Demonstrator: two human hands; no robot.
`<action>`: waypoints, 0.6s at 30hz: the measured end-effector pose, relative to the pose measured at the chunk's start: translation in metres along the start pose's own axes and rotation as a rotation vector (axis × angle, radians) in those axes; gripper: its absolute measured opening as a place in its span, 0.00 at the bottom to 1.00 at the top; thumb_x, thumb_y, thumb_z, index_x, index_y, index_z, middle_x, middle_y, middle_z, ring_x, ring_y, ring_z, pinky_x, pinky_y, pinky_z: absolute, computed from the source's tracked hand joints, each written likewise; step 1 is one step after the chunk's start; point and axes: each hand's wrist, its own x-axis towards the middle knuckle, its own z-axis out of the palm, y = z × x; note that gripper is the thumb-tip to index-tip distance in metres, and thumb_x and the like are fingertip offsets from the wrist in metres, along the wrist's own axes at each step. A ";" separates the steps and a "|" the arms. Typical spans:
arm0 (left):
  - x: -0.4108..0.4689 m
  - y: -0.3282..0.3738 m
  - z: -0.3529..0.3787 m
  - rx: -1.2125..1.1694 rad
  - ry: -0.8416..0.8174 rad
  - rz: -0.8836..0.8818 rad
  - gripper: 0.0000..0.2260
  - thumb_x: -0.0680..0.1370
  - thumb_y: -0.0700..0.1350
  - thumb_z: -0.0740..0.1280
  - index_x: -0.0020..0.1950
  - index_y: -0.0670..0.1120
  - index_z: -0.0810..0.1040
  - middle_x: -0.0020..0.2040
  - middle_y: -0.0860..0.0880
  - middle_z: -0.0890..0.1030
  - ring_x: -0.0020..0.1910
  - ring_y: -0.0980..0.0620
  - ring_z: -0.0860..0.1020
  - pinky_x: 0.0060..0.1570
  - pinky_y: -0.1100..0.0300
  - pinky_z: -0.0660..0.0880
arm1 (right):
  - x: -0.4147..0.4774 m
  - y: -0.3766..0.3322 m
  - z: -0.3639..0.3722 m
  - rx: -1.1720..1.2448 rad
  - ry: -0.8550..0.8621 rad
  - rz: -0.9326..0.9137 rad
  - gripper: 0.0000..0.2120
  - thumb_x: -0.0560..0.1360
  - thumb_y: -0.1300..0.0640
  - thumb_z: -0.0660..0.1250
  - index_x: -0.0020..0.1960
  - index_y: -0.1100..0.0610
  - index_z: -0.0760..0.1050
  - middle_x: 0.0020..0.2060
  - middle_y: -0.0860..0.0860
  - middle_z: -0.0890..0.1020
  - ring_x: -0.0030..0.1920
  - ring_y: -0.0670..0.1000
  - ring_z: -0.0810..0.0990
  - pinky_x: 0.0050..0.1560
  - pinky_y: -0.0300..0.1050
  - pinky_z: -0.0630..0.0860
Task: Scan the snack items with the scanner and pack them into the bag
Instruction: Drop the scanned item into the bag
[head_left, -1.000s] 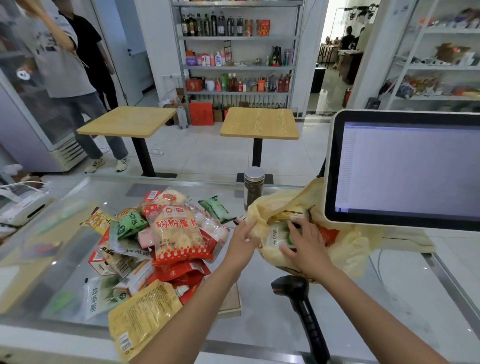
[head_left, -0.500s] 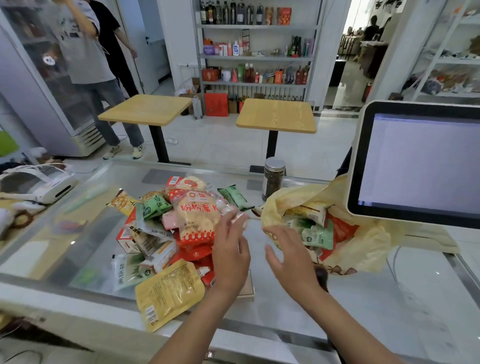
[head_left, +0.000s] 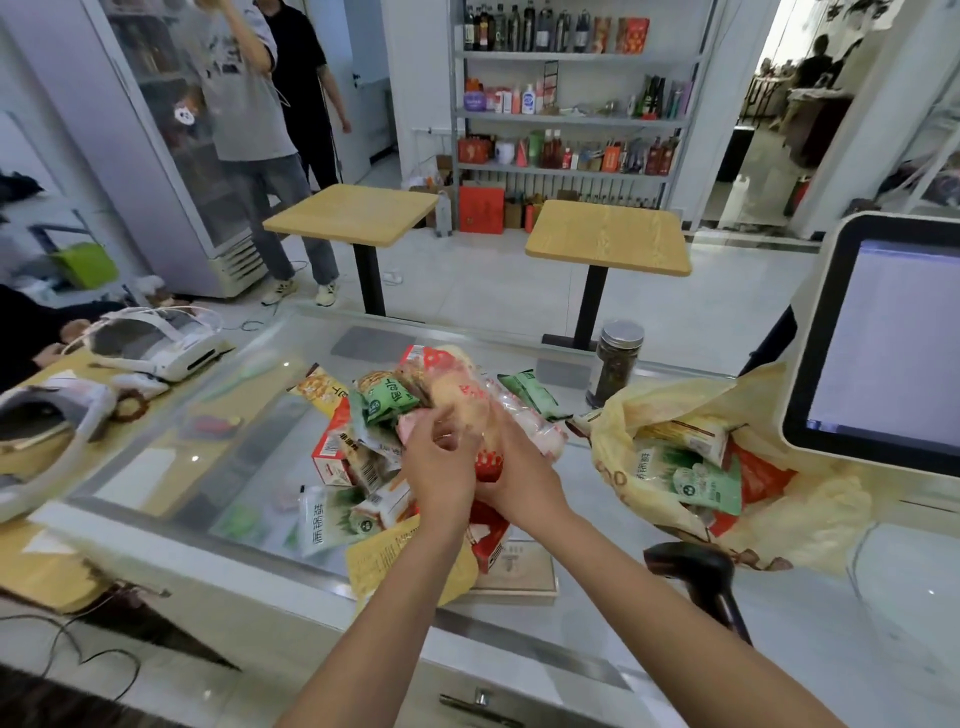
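Snack items (head_left: 363, 457) are lying heaped in the middle of the glass worktop (head_left: 831, 613), and both hands are working at the top of the heap. The left hand (head_left: 441, 470) is curling its fingers (head_left: 434, 431) onto the left edge of a big red-and-orange chip packet (head_left: 457, 387), pinching it beside a pink wrapper. The right hand (head_left: 524, 486) is gripping the same packet from its lower right side, with its fingertips lost in motion blur. The packet is tilting up, its top edge pointing toward the far side of the worktop. A flat yellow packet (head_left: 387, 558) is hanging over the metal rim at the near edge, under the left forearm, and a wooden block (head_left: 524, 577) is sitting just beside it. A narrow strip of bare worktop is showing between the heap and the yellow plastic bag (head_left: 810, 514), which is lying on its side with its mouth gaping toward the heap and a green packet (head_left: 706, 483) showing inside. The black scanner (head_left: 688, 566) is standing at the bag's near edge, close to the right forearm. The monitor (head_left: 883, 338) is overhanging the bag's far right side. A lidded jar (head_left: 615, 364) is standing near the far edge, behind the gap. A wider stretch of glass is opening to the left of the heap, reaching toward a white device (head_left: 156, 345).
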 end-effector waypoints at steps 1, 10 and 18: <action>-0.001 0.003 0.000 -0.025 -0.040 0.053 0.16 0.73 0.38 0.72 0.60 0.48 0.78 0.47 0.57 0.78 0.44 0.63 0.75 0.41 0.74 0.70 | 0.000 -0.002 -0.001 0.029 0.044 0.006 0.48 0.66 0.45 0.72 0.77 0.44 0.46 0.74 0.44 0.65 0.69 0.48 0.70 0.61 0.53 0.73; -0.008 0.014 0.016 -0.271 -0.247 0.014 0.07 0.79 0.47 0.63 0.55 0.47 0.74 0.50 0.53 0.78 0.50 0.55 0.76 0.42 0.76 0.70 | -0.041 0.010 -0.047 0.980 0.284 0.146 0.22 0.70 0.56 0.73 0.63 0.49 0.75 0.56 0.50 0.80 0.57 0.48 0.79 0.55 0.42 0.78; -0.030 0.012 0.047 -0.655 -0.875 -0.548 0.25 0.75 0.58 0.61 0.65 0.42 0.73 0.60 0.41 0.80 0.59 0.43 0.78 0.62 0.45 0.72 | -0.103 0.042 -0.073 1.463 0.059 0.274 0.38 0.57 0.47 0.78 0.65 0.56 0.75 0.63 0.60 0.77 0.61 0.58 0.76 0.60 0.54 0.72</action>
